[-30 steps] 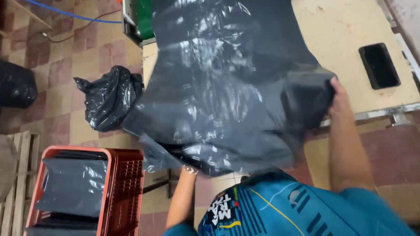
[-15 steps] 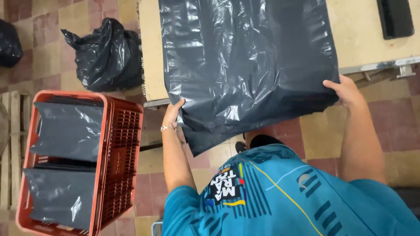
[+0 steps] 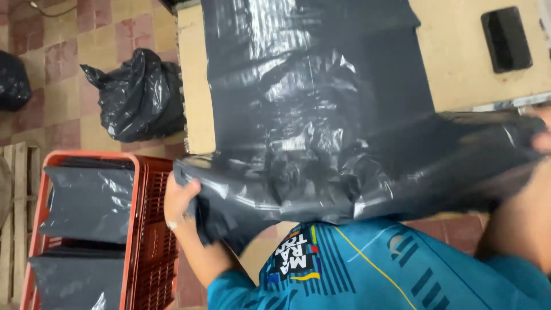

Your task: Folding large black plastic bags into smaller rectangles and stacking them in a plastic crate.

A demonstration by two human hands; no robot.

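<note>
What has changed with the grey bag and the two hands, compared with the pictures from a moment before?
The near edge of the grey bag has been lifted off the table and pulled toward the person. The left hand, flat on the edge before, now grips its left corner. The right hand has moved further right, blurred, at the other end. The red crate, the black sacks on the floor and the phone stayed in place.
</note>
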